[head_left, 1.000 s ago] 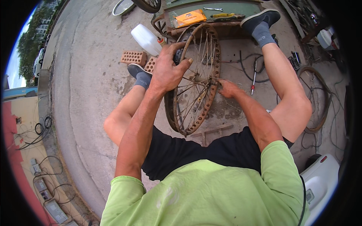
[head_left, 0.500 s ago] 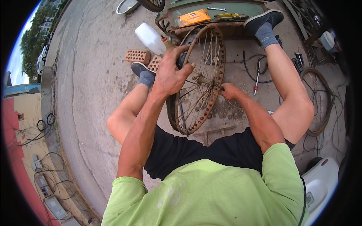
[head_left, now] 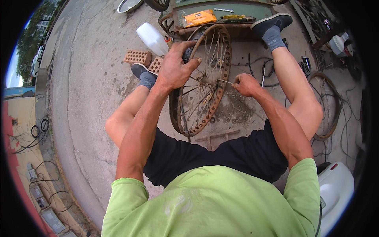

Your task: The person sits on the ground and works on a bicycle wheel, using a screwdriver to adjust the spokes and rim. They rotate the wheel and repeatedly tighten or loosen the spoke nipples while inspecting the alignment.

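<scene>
Between the knees, upright on the concrete floor: rusty wheel rim, stiff and rough, best gripped at its edge. Left hand clasping the rim top, right hand pinching a thin spoke.

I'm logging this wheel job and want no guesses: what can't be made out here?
- Head view: the tool in the right hand; too small, fingers cover it.
- The wheel hub; the left hand covers it.
- The white object, lower right; cut off by the rim.
</scene>
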{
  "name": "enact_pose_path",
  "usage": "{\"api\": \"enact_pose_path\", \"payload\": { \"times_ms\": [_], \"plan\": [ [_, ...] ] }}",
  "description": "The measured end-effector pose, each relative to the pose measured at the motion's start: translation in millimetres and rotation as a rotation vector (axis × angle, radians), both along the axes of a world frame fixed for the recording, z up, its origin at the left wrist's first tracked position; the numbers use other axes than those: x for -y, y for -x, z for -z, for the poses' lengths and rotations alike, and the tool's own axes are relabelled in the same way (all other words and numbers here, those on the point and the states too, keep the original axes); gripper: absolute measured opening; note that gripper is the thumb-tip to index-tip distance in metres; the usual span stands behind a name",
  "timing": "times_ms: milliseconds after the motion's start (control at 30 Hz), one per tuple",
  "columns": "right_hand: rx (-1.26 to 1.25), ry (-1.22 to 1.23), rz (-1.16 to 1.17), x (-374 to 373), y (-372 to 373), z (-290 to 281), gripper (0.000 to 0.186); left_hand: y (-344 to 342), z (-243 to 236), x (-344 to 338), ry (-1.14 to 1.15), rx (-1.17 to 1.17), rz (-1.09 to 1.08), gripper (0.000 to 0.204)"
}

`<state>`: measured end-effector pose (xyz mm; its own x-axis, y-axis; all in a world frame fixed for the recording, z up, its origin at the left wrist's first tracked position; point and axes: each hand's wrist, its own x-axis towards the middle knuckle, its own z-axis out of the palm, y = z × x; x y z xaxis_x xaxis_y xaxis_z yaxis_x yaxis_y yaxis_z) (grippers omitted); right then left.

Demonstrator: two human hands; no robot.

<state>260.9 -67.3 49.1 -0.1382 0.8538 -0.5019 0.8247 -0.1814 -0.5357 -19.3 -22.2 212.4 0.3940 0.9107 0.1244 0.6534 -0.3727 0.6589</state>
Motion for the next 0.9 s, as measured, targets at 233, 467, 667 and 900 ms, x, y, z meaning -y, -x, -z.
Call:
{"api": "enact_pose_path", "payload": {
  "times_ms": [233,467,667,900],
  "plan": [
    [-0.095,0.060,0.343,6.8,44.3,19.2,0.037,-7.6,1.3,6.0,-0.019,0.016,-0.005,0.058],
    [-0.151,0.127,0.320,10.9,28.0,15.7,0.043,0.8,3.8,2.1,-0.003,0.005,-0.028,0.057],
    [0.173,0.203,-0.074,36.1,-2.0,-19.0,0.035,0.9,4.9,2.2,-0.012,0.021,-0.004,0.058],
    [0.104,0.037,-0.034,40.2,0.8,-16.9,0.030,1.0,4.5,5.6,-0.018,0.034,-0.010,0.057]
  ]
}}
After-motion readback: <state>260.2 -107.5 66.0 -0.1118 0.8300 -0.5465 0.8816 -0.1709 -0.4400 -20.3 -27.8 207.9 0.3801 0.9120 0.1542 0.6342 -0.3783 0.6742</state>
